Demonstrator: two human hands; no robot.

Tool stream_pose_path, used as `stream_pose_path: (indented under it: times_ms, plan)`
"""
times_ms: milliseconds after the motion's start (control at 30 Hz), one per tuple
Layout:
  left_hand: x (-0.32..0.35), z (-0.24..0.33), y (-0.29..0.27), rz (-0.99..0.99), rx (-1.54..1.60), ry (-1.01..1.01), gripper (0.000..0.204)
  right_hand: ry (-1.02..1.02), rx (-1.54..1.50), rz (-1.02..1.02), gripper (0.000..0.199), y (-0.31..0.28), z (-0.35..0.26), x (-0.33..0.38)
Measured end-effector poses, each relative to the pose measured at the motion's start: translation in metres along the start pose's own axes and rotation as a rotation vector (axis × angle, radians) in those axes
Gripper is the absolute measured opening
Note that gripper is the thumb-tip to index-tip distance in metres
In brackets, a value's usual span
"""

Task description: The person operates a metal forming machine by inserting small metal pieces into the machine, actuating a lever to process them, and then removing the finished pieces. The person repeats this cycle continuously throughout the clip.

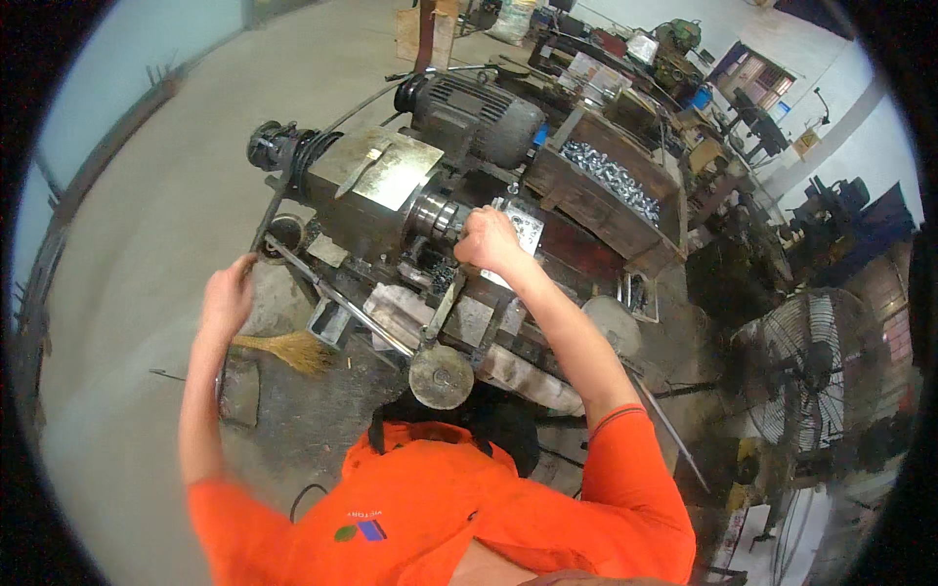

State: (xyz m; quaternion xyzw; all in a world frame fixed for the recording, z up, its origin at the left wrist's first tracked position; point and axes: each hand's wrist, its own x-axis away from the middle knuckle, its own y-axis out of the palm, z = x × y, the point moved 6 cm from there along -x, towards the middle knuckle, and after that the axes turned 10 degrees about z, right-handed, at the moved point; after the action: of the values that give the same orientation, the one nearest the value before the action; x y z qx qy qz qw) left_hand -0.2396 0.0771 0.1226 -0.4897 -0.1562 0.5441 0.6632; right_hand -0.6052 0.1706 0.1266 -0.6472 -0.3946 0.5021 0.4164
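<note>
On the left, my left hand (228,296) is closed around the lower end of a long dark lever (269,217) that rises beside the lathe's headstock (357,210). At the middle, my right hand (487,239) is curled shut just in front of the round steel chuck (430,217). Its fingers hide whatever they hold. A brush (360,173) lies on top of the headstock, by a shiny metal plate (405,176). Below the right hand, a flat arm leads down to a round grey disc (441,377) close to my body.
Behind the lathe sits a ribbed electric motor (479,117). A wooden box (611,186) at the back right holds many small shiny metal parts. A straw broom (293,350) lies on the floor at the left; a large caged fan (806,356) stands at the right.
</note>
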Motion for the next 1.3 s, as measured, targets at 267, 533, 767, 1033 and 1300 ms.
stream_pose_path:
  times_ms: [267,533,767,1033,1300]
  plan:
    - [0.097,-0.107,0.004,-0.085,-0.111,-0.24,0.033,0.068,-0.48,-0.06,0.021,0.051,0.025,-0.024]
    - [0.074,-0.118,0.026,-0.069,-0.482,-0.253,0.026,0.349,-0.552,0.044,0.026,0.047,0.044,-0.034]
    - [-0.011,-0.286,-0.023,0.076,-0.886,0.015,0.009,0.47,-0.496,0.102,0.025,0.037,0.031,-0.03]
    - [-0.033,-0.256,-0.003,0.124,-0.549,-0.103,0.018,0.236,-0.52,0.311,0.021,-0.001,0.034,-0.007]
    - [0.053,-0.204,0.27,-0.36,0.052,-0.342,0.042,0.441,-0.504,0.484,0.012,-0.06,0.123,0.141]
